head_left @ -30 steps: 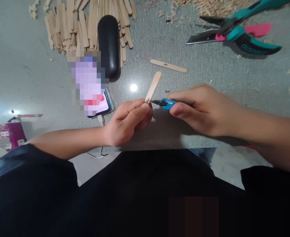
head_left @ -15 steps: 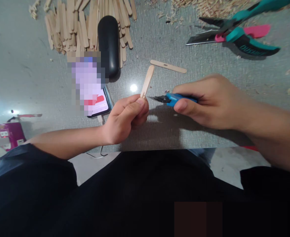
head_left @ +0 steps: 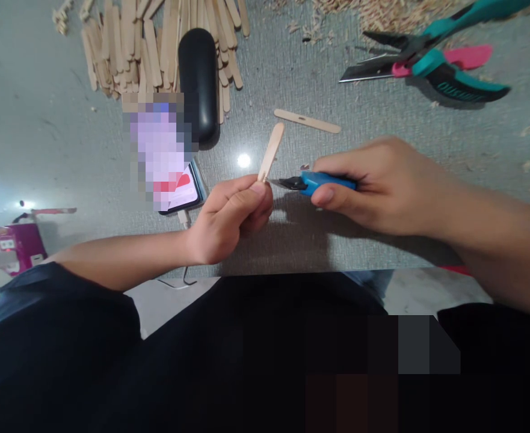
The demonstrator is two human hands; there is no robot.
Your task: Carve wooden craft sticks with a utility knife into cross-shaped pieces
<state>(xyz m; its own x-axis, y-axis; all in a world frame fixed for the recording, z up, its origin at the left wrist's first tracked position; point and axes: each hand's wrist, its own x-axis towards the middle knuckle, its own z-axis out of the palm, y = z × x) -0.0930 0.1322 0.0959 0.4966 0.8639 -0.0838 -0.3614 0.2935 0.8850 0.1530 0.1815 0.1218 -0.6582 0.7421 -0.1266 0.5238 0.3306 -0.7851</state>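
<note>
Pliers (head_left: 429, 62) with blurred lettering (head_left: 459, 91), blue-handled knife (head_left: 323, 182) beside wooden stick (head_left: 272, 152)

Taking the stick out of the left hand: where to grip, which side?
I'd pinch the stick by its flat faces near the free rounded end, coming from the far side of the table. That end points away from the person; the left hand covers the near end, and the blade of the blue-handled knife points there.

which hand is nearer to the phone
Left: the left hand is just right of the phone, pinching a wooden stick; the right hand is farther right, holding a blue knife.
</note>
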